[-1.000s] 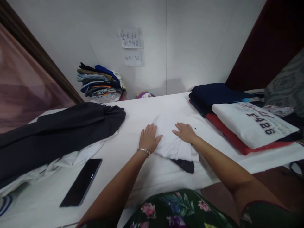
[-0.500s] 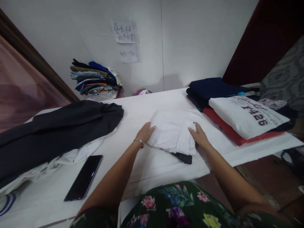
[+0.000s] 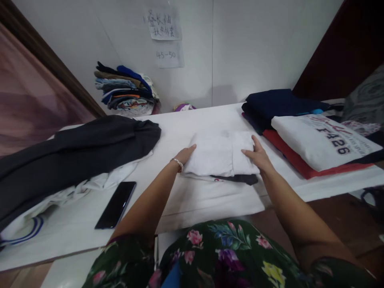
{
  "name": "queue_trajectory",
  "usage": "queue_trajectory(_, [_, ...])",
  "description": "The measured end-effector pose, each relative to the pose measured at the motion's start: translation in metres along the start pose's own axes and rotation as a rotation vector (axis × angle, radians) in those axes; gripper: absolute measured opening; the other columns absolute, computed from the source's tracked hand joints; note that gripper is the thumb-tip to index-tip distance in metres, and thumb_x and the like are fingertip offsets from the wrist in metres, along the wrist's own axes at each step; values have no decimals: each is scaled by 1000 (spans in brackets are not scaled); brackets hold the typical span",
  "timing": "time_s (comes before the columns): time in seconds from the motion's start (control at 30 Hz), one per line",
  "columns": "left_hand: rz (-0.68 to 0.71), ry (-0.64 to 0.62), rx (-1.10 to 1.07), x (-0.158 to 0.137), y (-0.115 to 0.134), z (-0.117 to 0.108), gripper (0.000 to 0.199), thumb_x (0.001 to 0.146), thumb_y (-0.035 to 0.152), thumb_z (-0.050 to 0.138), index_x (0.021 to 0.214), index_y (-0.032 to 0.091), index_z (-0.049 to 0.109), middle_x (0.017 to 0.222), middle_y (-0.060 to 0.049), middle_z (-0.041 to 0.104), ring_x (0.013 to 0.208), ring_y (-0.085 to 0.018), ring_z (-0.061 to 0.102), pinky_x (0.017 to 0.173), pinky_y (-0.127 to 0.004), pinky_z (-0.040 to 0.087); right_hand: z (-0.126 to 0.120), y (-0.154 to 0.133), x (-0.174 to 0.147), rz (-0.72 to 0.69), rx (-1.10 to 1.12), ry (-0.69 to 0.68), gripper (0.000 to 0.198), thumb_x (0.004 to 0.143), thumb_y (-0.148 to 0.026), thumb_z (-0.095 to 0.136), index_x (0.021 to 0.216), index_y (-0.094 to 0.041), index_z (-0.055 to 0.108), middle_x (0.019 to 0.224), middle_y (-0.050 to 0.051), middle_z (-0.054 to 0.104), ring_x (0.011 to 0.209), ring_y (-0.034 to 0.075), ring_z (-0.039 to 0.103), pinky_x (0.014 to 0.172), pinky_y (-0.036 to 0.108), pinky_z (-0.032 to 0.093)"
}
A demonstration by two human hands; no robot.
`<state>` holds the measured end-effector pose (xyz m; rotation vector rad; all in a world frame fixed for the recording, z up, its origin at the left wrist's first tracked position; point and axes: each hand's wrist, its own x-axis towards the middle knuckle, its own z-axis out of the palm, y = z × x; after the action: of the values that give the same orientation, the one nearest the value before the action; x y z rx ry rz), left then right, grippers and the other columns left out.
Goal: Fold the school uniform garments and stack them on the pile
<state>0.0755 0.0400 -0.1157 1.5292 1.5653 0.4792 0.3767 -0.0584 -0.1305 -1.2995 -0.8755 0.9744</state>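
Note:
A folded white garment [image 3: 213, 154] lies on the white-covered table in front of me. A dark grey part and a bit of red print show along its near edge. My left hand [image 3: 185, 157], with a bracelet at the wrist, grips the garment's left side, thumb on top and fingers out of sight beneath. At the opposite side, my right hand [image 3: 258, 157] clasps the right edge, thumb over the cloth. The underside of the garment is hidden.
To the left lie a dark grey garment [image 3: 75, 146] and a black phone [image 3: 116, 205]. Folded clothes, topped by a white printed shirt [image 3: 315, 140], are piled at the right. Another clothes stack [image 3: 127, 90] stands by the wall, under paper signs [image 3: 164, 26].
The white garment now looks flatter and squarer, with its near edge straighter. Both hands have stayed at its sides, and my right hand has shifted slightly outward. The camera view has tilted down.

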Motion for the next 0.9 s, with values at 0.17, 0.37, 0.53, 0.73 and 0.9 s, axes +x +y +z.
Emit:
queue_trajectory(0.17, [-25, 127, 120, -14, -15, 15, 73, 77, 72, 47, 118, 13, 58, 119, -17, 63, 106, -30, 60, 85, -36, 44, -14, 14, 34, 23, -197, -139, 97, 57, -34, 78, 143, -20, 34, 132, 12, 55, 117, 30, 53, 98, 47, 43])
queue_trajectory(0.37, [254, 229, 165, -44, -28, 15, 67, 84, 56, 50, 139, 20, 37, 135, -11, 51, 102, -22, 61, 87, -33, 47, -26, 32, 3, -36, -421, 26, 80, 72, -41, 67, 142, -20, 37, 139, 13, 47, 122, 29, 49, 102, 47, 39])
queue_trajectory(0.53, [550, 92, 362, -89, -52, 15, 83, 73, 37, 67, 144, 24, 27, 155, -7, 19, 136, -27, 31, 101, -37, 43, -30, 22, -58, -487, -823, -9, 62, 85, -46, 54, 141, -25, 40, 149, 9, 35, 137, 28, 30, 110, 49, 29])
queue_trajectory(0.73, [487, 161, 453, -91, -58, 26, 78, 72, 1, 47, 145, 23, 30, 155, -4, 23, 135, -21, 36, 105, -33, 41, -23, 31, -73, -689, -1178, -331, 53, 89, -35, 50, 141, -30, 40, 152, 6, 28, 139, 28, 26, 108, 52, 30])
queue_trajectory(0.9, [366, 172, 589, -91, -56, 31, 83, 69, -5, 40, 144, 29, 34, 152, 2, 28, 123, -22, 51, 96, -36, 48, -29, 55, -61, -731, -1154, -304, 47, 89, -24, 45, 135, -28, 48, 149, 5, 35, 136, 24, 34, 105, 44, 41])
